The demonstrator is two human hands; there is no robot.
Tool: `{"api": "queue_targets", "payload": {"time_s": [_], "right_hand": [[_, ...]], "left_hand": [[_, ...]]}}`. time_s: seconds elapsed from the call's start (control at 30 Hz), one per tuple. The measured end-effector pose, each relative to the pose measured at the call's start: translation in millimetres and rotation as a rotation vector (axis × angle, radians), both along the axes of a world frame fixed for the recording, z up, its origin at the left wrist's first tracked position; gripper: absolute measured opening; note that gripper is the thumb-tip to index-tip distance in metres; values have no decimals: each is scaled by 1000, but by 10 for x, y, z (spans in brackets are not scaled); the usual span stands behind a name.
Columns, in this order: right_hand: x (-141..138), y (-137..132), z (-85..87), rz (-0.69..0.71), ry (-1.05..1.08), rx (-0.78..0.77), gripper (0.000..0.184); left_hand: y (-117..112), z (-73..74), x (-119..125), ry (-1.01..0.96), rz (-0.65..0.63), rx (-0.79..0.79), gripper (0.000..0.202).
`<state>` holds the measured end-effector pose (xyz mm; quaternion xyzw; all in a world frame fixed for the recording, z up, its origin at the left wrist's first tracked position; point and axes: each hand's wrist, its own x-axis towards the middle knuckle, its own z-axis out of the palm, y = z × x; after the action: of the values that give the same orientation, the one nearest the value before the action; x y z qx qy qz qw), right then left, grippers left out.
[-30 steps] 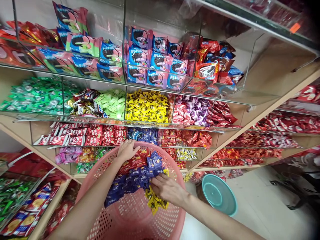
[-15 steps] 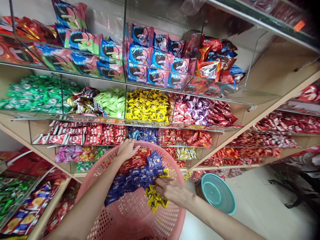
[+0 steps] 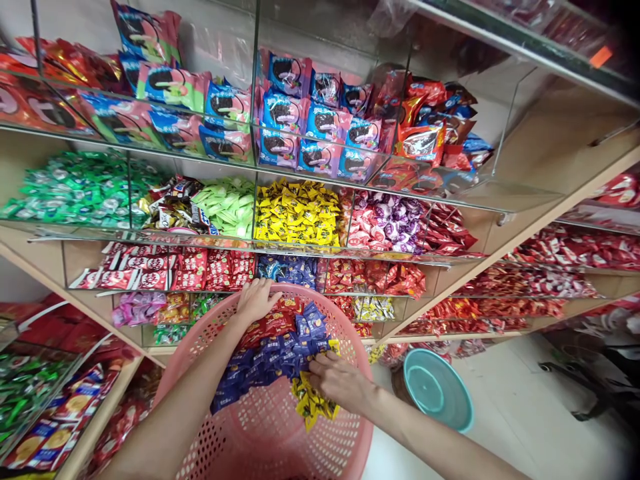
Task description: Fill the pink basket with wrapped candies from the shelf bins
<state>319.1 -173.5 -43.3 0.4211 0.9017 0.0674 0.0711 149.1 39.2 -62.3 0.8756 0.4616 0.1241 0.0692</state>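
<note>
The pink perforated basket [image 3: 265,417] is being presented at the view's 6 o'clock, its mouth being turned upward; its far rim, at the basket's own 12 o'clock, is being gripped by the left hand [image 3: 257,301], the fingers being bent over the edge and the thumb being laid along the inside; by the right hand [image 3: 336,377], whose fingers are being half curled downward, the heap is being touched at the basket's 2 o'clock, where yellow-wrapped sweets [image 3: 314,403] and dark blue packets [image 3: 270,360] are being met; the fingertips are being hidden there, so it cannot be told whether anything is being pinched.

Inside, the blue packets are being spread in a band from 10 to 1 o'clock; red packets [image 3: 277,323] are being bordered by them at 12 o'clock; the yellow sweets are being clustered at 3 o'clock, under and beside the right hand.

Beyond the basket, at the view's 12 o'clock, sandwich-cookie packs [image 3: 283,110] are being displayed above more yellow-wrapped sweets [image 3: 299,213]; at 10 o'clock, green-wrapped sweets [image 3: 85,193] are being heaped; at 4 o'clock, a teal basin [image 3: 439,390] is being seen near the shelving [image 3: 550,127].
</note>
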Motion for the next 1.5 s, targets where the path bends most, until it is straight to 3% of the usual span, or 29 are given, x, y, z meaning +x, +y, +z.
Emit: {"api": "queue_targets", "payload": {"time_s": [0.17,0.33,0.47,0.6,0.77,0.93,1.23,1.5], "right_hand": [[20,111,165,41,11,53,17],[-34,512,735,11,4,273,20],[-58,952,1215,-110,21,493,18],[13,1397,1478,-276,-1,601,18],[144,1786,1566,-469,-32,540,19],[216,1921,1573,-664,31,435,20],[221,1969,1548,-810,80,435,27],[219,1980,1544,-827,82,413,27]], "left_hand": [[4,-11,3,6,-12,27,46],[-7,-22,-3,-5,5,46,44],[-13,-12,-20,-6,5,50,42],[-11,3,-38,-10,0,34,41],[-20,15,-51,-18,16,10,41],[-15,11,-54,-16,13,8,41],[9,-18,-68,-48,-15,13,43],[-9,19,-67,-30,-10,0,41]]}}
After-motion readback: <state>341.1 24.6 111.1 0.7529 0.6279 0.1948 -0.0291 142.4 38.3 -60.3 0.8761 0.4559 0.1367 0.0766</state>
